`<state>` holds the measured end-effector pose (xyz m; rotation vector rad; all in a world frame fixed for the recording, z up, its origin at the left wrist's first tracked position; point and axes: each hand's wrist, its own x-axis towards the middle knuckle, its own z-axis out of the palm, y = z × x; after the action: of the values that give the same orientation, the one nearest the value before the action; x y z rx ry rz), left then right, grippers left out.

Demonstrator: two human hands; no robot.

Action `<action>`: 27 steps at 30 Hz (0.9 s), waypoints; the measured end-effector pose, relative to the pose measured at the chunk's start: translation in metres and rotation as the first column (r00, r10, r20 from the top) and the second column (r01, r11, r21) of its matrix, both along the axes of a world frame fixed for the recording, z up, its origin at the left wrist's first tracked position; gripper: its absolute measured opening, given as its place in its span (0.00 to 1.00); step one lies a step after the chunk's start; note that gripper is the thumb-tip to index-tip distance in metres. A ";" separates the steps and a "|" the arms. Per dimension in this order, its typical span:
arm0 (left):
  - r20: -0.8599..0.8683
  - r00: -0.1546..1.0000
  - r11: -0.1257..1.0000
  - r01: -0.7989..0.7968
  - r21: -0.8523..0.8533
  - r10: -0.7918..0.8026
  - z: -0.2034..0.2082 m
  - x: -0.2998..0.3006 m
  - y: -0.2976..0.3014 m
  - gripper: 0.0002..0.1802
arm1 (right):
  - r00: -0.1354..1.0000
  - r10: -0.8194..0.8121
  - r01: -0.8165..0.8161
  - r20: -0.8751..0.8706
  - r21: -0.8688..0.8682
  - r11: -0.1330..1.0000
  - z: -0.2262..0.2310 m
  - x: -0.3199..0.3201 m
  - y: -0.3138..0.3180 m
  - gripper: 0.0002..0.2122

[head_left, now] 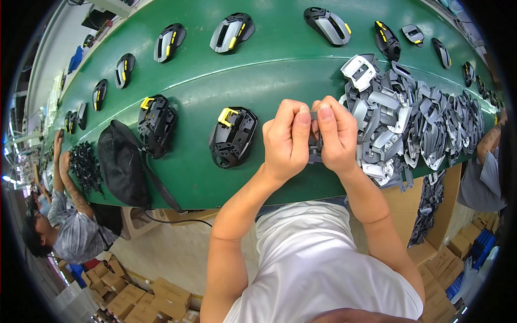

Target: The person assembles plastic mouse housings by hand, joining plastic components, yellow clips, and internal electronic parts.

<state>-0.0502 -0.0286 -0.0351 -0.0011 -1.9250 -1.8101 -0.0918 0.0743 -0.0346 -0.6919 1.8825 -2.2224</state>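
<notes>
My left hand (287, 141) and my right hand (337, 135) are closed together above the green table (204, 185), thumbs side by side on top. Between them they pinch a grey plastic mouse cover (314, 145); my fingers hide most of it. Just left of my hands lies a black mouse body (237, 137) with a yellow piece at its far end. Farther left is another black mouse body (156, 126) with yellow on it. Close by my right hand spreads a large heap of loose grey and silver plastic covers (385, 124).
Mice with grey covers (231, 33) stand in a spaced row along the far side. A black mesh bag (123, 167) lies left, beside a heap of small black parts (86, 167). An open carton (451, 199) stands below right. Co-workers (89, 231) sit at both sides.
</notes>
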 end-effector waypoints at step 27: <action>-0.001 1.000 0.994 -0.007 0.106 0.007 -0.004 0.000 0.004 0.10 | 0.984 0.064 -0.043 0.166 -0.130 0.991 0.001 0.002 -0.004 0.14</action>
<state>-0.0504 -0.0248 -0.0387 0.0404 -1.8231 -1.9046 -0.0899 0.0706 -0.0336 -0.5450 1.6375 -2.3008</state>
